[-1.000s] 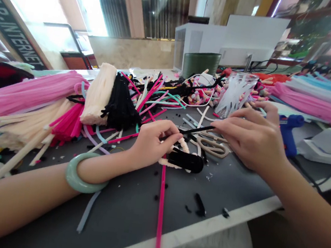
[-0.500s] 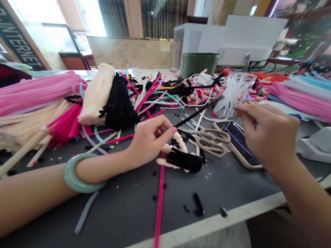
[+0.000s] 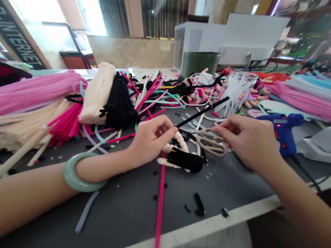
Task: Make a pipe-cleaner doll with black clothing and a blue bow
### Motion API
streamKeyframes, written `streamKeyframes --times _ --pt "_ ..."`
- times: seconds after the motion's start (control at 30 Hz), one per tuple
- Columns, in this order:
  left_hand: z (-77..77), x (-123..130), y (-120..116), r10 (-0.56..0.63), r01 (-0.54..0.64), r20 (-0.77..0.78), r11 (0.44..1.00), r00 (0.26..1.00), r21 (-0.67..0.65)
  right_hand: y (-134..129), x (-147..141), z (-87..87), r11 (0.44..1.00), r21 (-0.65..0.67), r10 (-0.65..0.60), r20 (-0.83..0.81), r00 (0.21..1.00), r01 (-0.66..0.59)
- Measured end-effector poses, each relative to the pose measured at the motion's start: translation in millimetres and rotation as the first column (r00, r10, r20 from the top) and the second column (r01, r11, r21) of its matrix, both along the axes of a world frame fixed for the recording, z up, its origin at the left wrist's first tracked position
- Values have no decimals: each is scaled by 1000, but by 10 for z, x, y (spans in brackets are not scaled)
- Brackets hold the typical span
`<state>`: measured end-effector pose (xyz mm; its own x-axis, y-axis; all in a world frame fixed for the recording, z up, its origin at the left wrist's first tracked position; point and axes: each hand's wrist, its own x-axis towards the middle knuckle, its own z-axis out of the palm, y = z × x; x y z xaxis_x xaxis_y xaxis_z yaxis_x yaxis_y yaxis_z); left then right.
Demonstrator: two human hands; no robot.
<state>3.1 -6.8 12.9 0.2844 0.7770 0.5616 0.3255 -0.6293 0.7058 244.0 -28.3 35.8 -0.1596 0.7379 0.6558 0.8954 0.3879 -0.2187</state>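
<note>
My left hand (image 3: 154, 139), with a pale green bangle (image 3: 69, 170) on its wrist, pinches a black pipe cleaner (image 3: 202, 112) that slants up to the right. Just under those fingers is a small figure of cream fuzzy stems with a flat, rounded black part (image 3: 186, 160). A long pink pipe cleaner (image 3: 160, 204) runs from beneath it over the table's front edge. My right hand (image 3: 245, 140) has its thumb and fingers closed at the upper handle of beige-handled scissors (image 3: 211, 147), whose blades point left beneath the black stem.
A blue glue gun (image 3: 286, 134) with a red light stands behind my right hand, its cable trailing right. Bundles of pink (image 3: 29, 90), cream (image 3: 98, 92) and black pipe cleaners (image 3: 122, 106) lie left. A clear cup of translucent sticks (image 3: 238, 93) stands behind the scissors. Black scraps dot the table.
My right hand has come down and left to the scissors' handle, uncovering the glue gun and covering most of the phone. The black pipe cleaner's free end has shifted right; my left hand stays put.
</note>
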Motion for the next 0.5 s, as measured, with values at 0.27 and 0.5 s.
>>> streamKeyframes --times 0.27,0.5 --pt "-7 -7 -2 -16 18 61 999 998 -31 -20 -58 -19 995 -45 93 -27 995 -94" --pt "7 -3 -13 -22 23 43 999 999 -22 -42 -99 -30 987 -86 135 -47 990 -138"
